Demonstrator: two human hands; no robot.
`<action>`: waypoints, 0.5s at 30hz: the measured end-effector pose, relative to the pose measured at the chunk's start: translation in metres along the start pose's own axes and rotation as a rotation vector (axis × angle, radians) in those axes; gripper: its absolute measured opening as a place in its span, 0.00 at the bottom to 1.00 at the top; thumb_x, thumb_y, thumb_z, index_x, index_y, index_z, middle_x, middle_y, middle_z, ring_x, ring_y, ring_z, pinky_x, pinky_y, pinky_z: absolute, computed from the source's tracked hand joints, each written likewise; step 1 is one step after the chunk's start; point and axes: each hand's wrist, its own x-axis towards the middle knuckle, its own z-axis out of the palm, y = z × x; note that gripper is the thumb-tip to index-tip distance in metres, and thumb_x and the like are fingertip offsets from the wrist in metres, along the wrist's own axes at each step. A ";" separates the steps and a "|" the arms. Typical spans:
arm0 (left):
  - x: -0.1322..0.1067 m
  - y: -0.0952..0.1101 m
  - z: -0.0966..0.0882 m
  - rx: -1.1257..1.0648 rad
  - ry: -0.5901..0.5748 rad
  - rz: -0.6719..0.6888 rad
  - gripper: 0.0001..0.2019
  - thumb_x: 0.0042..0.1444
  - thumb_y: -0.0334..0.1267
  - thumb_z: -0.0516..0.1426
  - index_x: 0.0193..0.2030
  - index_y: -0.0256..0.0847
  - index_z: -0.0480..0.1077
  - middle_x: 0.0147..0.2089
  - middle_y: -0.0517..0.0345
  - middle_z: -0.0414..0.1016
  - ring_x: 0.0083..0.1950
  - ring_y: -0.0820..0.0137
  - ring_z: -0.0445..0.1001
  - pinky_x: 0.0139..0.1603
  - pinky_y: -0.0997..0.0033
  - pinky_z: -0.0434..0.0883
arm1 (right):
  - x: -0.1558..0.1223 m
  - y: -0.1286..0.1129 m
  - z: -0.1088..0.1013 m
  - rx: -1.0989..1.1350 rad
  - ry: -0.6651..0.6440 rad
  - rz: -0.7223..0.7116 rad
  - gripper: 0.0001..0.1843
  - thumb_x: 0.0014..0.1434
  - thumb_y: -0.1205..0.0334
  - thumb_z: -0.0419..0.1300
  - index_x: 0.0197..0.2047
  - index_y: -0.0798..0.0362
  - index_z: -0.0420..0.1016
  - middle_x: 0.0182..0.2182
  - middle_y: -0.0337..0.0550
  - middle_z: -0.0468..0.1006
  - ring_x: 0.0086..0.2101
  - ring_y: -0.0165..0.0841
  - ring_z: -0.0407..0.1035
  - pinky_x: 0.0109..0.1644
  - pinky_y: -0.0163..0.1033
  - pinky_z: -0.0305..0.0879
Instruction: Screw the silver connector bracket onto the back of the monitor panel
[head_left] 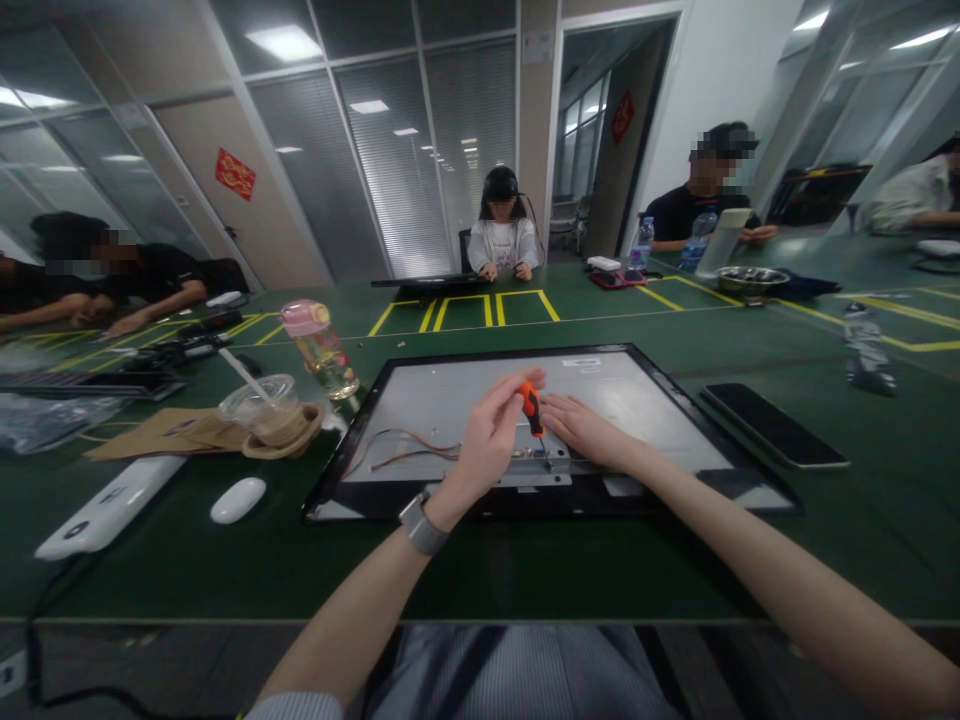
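Observation:
A flat display panel [622,410] with a black frame and grey metal back lies on the green table in front of me. My left hand [491,425], with a watch [424,524] at the wrist, has its fingers around the top of an orange and black screwdriver [532,408]. The screwdriver leans slightly, its shaft pointing down to a metal bracket [556,480] along the panel's near edge. My right hand [581,425] rests flat on the panel just right of the screwdriver, fingers stretched out. Thin wires [405,450] run across the panel's left part.
Left of the panel are a pink-lidded bottle [319,350], an iced drink cup [262,412], a white mouse [238,500] and a white power strip [112,507]. A dark phone [772,425] lies to the right. Several people sit around the table.

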 end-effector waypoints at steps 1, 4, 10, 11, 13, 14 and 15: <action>0.000 0.000 0.001 0.011 0.001 0.008 0.14 0.69 0.37 0.53 0.57 0.43 0.75 0.53 0.50 0.79 0.53 0.65 0.77 0.56 0.63 0.74 | 0.000 0.000 -0.001 0.000 -0.001 0.000 0.28 0.74 0.56 0.39 0.66 0.54 0.70 0.67 0.57 0.68 0.67 0.49 0.61 0.69 0.66 0.54; -0.001 0.000 0.002 0.115 0.068 0.062 0.09 0.63 0.38 0.62 0.49 0.43 0.79 0.43 0.53 0.77 0.45 0.68 0.76 0.49 0.66 0.74 | -0.001 -0.002 -0.004 0.008 -0.018 0.009 0.28 0.74 0.55 0.38 0.67 0.53 0.69 0.68 0.56 0.67 0.68 0.48 0.59 0.70 0.65 0.53; -0.001 0.004 0.000 0.177 0.072 0.080 0.14 0.70 0.38 0.52 0.52 0.43 0.78 0.51 0.49 0.75 0.54 0.65 0.75 0.57 0.62 0.73 | -0.001 -0.003 -0.005 -0.002 -0.029 0.003 0.29 0.75 0.55 0.36 0.66 0.53 0.70 0.68 0.56 0.67 0.68 0.47 0.60 0.70 0.65 0.53; -0.001 0.004 0.000 0.142 0.043 0.072 0.15 0.71 0.38 0.50 0.54 0.43 0.77 0.52 0.49 0.75 0.55 0.65 0.75 0.57 0.61 0.73 | -0.001 -0.003 -0.005 0.000 -0.025 0.001 0.29 0.74 0.55 0.37 0.66 0.53 0.70 0.68 0.56 0.67 0.68 0.48 0.60 0.70 0.65 0.54; -0.001 0.003 0.000 0.093 0.014 0.058 0.14 0.71 0.37 0.52 0.56 0.43 0.76 0.50 0.49 0.77 0.52 0.65 0.76 0.54 0.63 0.74 | 0.000 -0.004 -0.004 0.005 -0.017 0.009 0.29 0.74 0.56 0.38 0.67 0.54 0.69 0.68 0.57 0.67 0.68 0.47 0.60 0.70 0.64 0.54; -0.001 0.001 0.000 0.091 0.022 0.053 0.13 0.69 0.37 0.54 0.55 0.43 0.76 0.47 0.51 0.77 0.49 0.67 0.76 0.52 0.64 0.74 | -0.001 -0.004 -0.004 0.008 -0.017 0.015 0.29 0.74 0.56 0.38 0.68 0.55 0.68 0.68 0.57 0.66 0.68 0.47 0.59 0.70 0.64 0.53; -0.001 0.000 0.001 0.101 0.045 0.049 0.11 0.67 0.38 0.57 0.53 0.43 0.78 0.45 0.53 0.76 0.46 0.68 0.76 0.50 0.66 0.74 | -0.001 -0.004 -0.005 0.010 -0.017 0.019 0.29 0.74 0.55 0.38 0.68 0.55 0.67 0.69 0.57 0.66 0.68 0.47 0.59 0.70 0.64 0.53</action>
